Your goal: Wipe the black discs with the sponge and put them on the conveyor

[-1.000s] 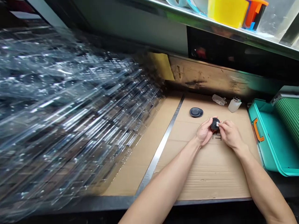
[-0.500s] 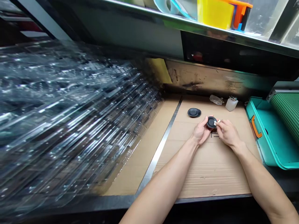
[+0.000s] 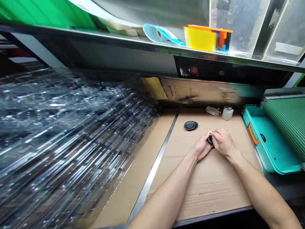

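Note:
Both my hands meet over the cardboard-covered bench [image 3: 209, 184]. My left hand [image 3: 202, 147] is curled round a small black round part [image 3: 210, 139], of which only a sliver shows between the fingers. My right hand [image 3: 222, 142] is closed over the same part from the right, its fingers pressed together on top. A small stack of similar black discs [image 3: 191, 125] lies on the cardboard a little beyond my left hand.
A large stack of clear plastic trays [image 3: 59, 146] fills the left side. A teal bin [image 3: 269, 149] with an orange handle and a green belt [image 3: 288, 121] sit at the right. A small white bottle [image 3: 227, 113] and a crumpled plastic bag [image 3: 213, 110] stand at the back. A shelf above holds a yellow container [image 3: 199, 38].
My right hand has closed further over the black part, hiding most of it and the small white piece it pinched. The camera has tilted up, showing more of the shelf.

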Available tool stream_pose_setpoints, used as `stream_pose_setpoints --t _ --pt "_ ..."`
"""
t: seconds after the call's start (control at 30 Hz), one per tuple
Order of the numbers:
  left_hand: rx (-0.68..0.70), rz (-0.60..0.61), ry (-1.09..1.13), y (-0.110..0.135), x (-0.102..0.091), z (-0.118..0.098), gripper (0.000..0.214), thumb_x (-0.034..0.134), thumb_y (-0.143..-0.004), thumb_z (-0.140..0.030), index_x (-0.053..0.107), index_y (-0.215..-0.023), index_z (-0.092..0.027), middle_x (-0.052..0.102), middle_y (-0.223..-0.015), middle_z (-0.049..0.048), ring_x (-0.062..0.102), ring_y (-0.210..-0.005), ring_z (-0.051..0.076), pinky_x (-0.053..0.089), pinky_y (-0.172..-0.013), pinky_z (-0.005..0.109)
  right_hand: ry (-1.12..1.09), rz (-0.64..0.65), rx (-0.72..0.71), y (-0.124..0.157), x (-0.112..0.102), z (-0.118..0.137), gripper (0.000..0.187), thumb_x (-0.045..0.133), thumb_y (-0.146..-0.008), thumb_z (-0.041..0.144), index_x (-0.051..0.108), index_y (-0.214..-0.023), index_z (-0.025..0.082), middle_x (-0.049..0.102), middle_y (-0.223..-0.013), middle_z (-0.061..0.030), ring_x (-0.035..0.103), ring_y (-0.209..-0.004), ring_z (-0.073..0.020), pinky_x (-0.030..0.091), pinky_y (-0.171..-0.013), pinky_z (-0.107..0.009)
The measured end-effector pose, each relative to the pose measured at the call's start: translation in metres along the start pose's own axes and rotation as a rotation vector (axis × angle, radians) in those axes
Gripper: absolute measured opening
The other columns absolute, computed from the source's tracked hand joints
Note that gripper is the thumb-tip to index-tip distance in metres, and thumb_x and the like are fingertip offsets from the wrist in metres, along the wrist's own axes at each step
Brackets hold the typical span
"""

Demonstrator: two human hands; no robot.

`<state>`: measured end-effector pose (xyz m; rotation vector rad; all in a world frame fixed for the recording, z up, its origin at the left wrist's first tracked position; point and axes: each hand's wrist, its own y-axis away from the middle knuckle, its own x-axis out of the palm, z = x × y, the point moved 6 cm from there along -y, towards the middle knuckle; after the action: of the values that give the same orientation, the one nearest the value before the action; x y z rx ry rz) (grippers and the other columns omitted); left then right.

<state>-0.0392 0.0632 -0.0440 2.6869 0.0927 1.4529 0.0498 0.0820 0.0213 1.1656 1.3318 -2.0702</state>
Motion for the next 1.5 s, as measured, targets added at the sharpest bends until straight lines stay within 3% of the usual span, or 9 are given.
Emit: stream_pose_setpoints --t 0.1,0.27,0.37,0.5,0.73,0.97,1.13,1.3,1.5 --pt "0.007 -0.031 -0.005 -0.001 -0.002 0.002 0.023 0.055 -0.1 -0.026 0.072 -0.091 -0.013 0.073 -0.092 0.0079 0.068 -0.09 0.017 0.054 -0.096 0.034 0.15 -0.008 0.067 -0.001 -0.001 -0.003 0.023 0.048 -0.1 0.02 0.071 -0.1 0.022 0.067 -0.097 -0.0098 0.055 -0.091 -0.0244 0.048 -0.082 -0.037" --pt "0.032 -0.023 -0.076 -0.003 -0.007 0.002 0.03 0.059 -0.099 -0.035 0.074 -0.102 -0.01 0.074 -0.102 0.0126 0.068 -0.101 0.023 0.052 -0.098 0.038 0.299 0.103 0.208 0.005 -0.002 -0.002 0.023 0.048 -0.099 0.018 0.07 -0.099 0.017 0.066 -0.093 -0.0116 0.055 -0.089 -0.0256 0.046 -0.081 -0.037" --pt "0.049 -0.031 -0.094 -0.002 -0.008 0.002 0.027 0.061 -0.098 -0.033 0.075 -0.103 -0.011 0.075 -0.106 0.0118 0.067 -0.105 0.022 0.049 -0.101 0.035 0.298 0.142 0.205 0.007 -0.001 0.007 0.022 0.049 -0.098 0.017 0.071 -0.099 0.017 0.068 -0.099 -0.0111 0.056 -0.093 -0.0241 0.045 -0.085 -0.035" --pt "0.094 -0.009 -0.071 -0.001 -0.003 0.002 0.02 0.067 -0.094 -0.03 0.076 -0.094 -0.012 0.075 -0.099 0.0089 0.067 -0.103 0.021 0.048 -0.101 0.033 0.245 0.072 0.147 0.002 0.001 0.01 0.029 0.042 -0.104 0.022 0.071 -0.103 0.018 0.069 -0.104 -0.0097 0.056 -0.097 -0.0228 0.043 -0.089 -0.033" --pt "0.141 -0.115 -0.067 -0.005 -0.015 -0.003 0.028 0.061 -0.098 -0.033 0.073 -0.106 -0.009 0.075 -0.103 0.0125 0.069 -0.099 0.021 0.051 -0.097 0.036 0.308 0.142 0.3 0.007 -0.001 -0.009 0.024 0.046 -0.1 0.019 0.071 -0.098 0.016 0.068 -0.096 -0.0114 0.057 -0.091 -0.0242 0.044 -0.084 -0.035" --pt "0.132 -0.121 -0.02 -0.006 -0.016 -0.009 0.027 0.058 -0.099 -0.033 0.072 -0.107 -0.011 0.075 -0.105 0.0114 0.068 -0.108 0.023 0.05 -0.104 0.038 0.078 0.194 0.047 0.006 0.006 0.01 0.018 0.052 -0.097 0.018 0.069 -0.092 0.019 0.069 -0.1 -0.0072 0.059 -0.094 -0.0205 0.045 -0.094 -0.032" --pt "0.144 -0.111 -0.012 -0.004 -0.011 -0.011 0.025 0.055 -0.1 -0.03 0.07 -0.11 -0.012 0.075 -0.103 0.0106 0.069 -0.103 0.021 0.05 -0.103 0.038 0.155 0.072 0.183 0.007 0.005 0.003 0.02 0.048 -0.097 0.018 0.067 -0.09 0.018 0.067 -0.094 -0.01 0.056 -0.089 -0.0227 0.047 -0.085 -0.034" --pt "0.118 -0.109 0.017 -0.003 -0.011 -0.01 0.027 0.057 -0.099 -0.035 0.07 -0.111 -0.013 0.074 -0.105 0.0114 0.069 -0.106 0.022 0.051 -0.103 0.038 0.027 0.038 0.052 0.008 0.009 0.016 0.018 0.049 -0.096 0.018 0.066 -0.091 0.02 0.065 -0.093 -0.0071 0.056 -0.089 -0.021 0.046 -0.092 -0.033" --pt "0.182 -0.098 -0.031 -0.003 -0.009 -0.015 0.025 0.061 -0.098 -0.034 0.069 -0.109 -0.013 0.074 -0.102 0.0112 0.069 -0.102 0.022 0.052 -0.098 0.036 0.016 0.052 0.128 0.008 0.007 -0.001 0.019 0.049 -0.097 0.018 0.068 -0.095 0.019 0.066 -0.095 -0.0086 0.057 -0.09 -0.0217 0.047 -0.086 -0.033"
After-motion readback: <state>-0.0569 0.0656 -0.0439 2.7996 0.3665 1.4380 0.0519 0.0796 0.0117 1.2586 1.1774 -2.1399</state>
